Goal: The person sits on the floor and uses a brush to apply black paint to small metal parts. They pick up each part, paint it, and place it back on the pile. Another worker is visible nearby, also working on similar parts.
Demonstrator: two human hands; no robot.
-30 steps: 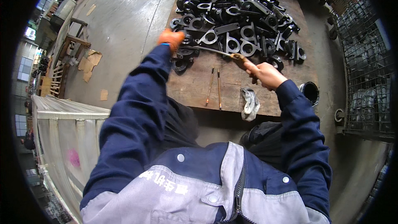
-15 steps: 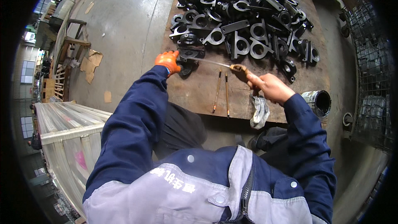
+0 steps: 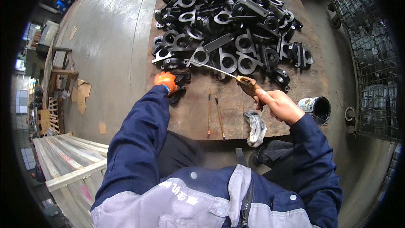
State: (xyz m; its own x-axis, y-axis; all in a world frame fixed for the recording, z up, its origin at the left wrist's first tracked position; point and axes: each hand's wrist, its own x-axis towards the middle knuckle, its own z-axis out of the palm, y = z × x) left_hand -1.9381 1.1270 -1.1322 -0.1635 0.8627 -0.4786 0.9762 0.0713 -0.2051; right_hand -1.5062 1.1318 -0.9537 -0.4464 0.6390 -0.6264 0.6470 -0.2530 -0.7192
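Note:
My left hand [image 3: 166,81], in an orange glove, is closed on a black metal bracket [image 3: 182,77] at the near left of the pile. Most of that bracket is hidden by the glove. Bare, my right hand [image 3: 280,104] grips a tool by its worn brown handle [image 3: 249,87]. A long thin metal shaft [image 3: 213,68] runs from the handle toward the left, its tip appearing beyond and right of the bracket in my left hand. Several black brackets with machined rings [image 3: 247,63] lie heaped just past both hands.
Two thin brushes [image 3: 220,118] lie on the brown board [image 3: 192,120], with a grey-white cloth [image 3: 255,130] at its near edge. A can of black paint [image 3: 315,109] stands on the right. Wire cages [image 3: 375,76] line the right side; a pale wooden crate [image 3: 76,173] stands near left.
The tool's shaft has come away from the bracket beside my left glove and now points past it toward the pile. My left hand still holds the bracket. The whole view has shifted slightly.

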